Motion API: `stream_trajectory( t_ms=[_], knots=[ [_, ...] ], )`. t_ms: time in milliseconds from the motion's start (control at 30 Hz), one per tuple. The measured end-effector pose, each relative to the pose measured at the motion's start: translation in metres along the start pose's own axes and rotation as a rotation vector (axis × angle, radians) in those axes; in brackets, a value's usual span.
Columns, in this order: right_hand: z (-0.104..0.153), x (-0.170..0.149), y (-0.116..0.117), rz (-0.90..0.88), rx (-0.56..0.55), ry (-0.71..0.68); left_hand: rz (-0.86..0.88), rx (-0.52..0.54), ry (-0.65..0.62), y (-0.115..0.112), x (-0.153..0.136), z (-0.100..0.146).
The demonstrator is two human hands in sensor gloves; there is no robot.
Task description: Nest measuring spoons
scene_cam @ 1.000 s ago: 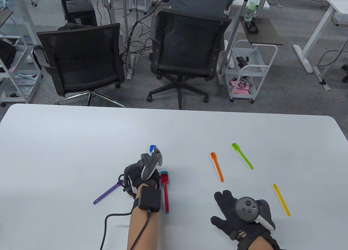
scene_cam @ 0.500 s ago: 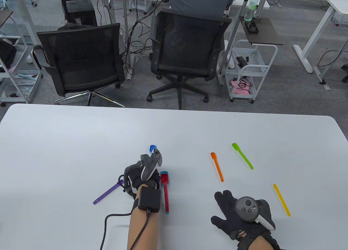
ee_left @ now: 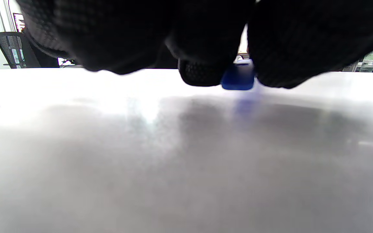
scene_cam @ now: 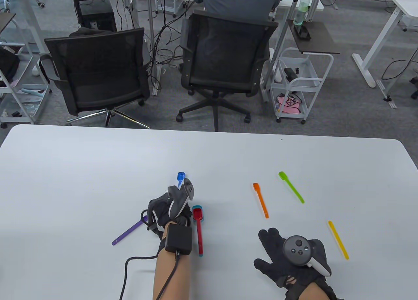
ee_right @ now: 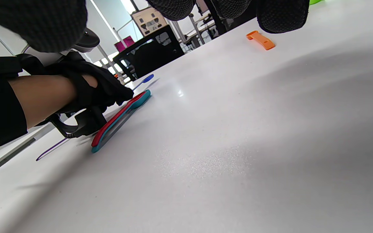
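Observation:
My left hand (scene_cam: pixel 168 207) pinches the handle of a blue spoon (scene_cam: pixel 180 178); its bowl sticks out beyond the tracker. In the left wrist view the blue handle end (ee_left: pixel 238 79) sits between my fingertips, just above the table. A red spoon (scene_cam: pixel 198 223) lies nested in a teal spoon right of that hand. A purple spoon (scene_cam: pixel 129 231) lies to its left. Orange (scene_cam: pixel 260 200), green (scene_cam: pixel 291 187) and yellow (scene_cam: pixel 338 239) spoons lie apart at the right. My right hand (scene_cam: pixel 281 251) rests on the table, fingers spread, holding nothing.
The white table (scene_cam: pixel 98 169) ends at a far edge, with two black office chairs (scene_cam: pixel 98 68) behind it. A black cable (scene_cam: pixel 130 264) runs from my left wrist toward the near edge.
The blue spoon's bowl has shifted slightly left and now stands more upright in my left hand. My right hand has barely moved.

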State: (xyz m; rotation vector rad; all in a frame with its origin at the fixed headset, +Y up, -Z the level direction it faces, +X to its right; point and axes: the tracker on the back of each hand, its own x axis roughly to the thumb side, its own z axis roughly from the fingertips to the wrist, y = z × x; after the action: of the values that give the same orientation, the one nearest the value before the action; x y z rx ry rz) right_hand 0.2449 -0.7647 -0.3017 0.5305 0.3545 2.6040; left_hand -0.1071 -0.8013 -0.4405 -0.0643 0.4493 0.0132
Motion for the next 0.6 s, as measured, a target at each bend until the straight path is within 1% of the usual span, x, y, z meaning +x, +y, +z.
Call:
stream_trajectory(
  t_ms=[233, 467, 600],
  knots=[
    [0.0, 0.0, 0.0, 0.0, -0.001, 0.0, 0.003, 0.011, 0.013, 0.011, -0.007, 0.017],
    [0.0, -0.002, 0.0, -0.007, -0.013, 0.003, 0.011, 0.017, 0.034, 0.025, -0.013, 0.052],
    [0.001, -0.002, 0.0, -0.011, -0.017, -0.005, 0.018, 0.007, 0.067, 0.028, -0.017, 0.08]
  ],
)
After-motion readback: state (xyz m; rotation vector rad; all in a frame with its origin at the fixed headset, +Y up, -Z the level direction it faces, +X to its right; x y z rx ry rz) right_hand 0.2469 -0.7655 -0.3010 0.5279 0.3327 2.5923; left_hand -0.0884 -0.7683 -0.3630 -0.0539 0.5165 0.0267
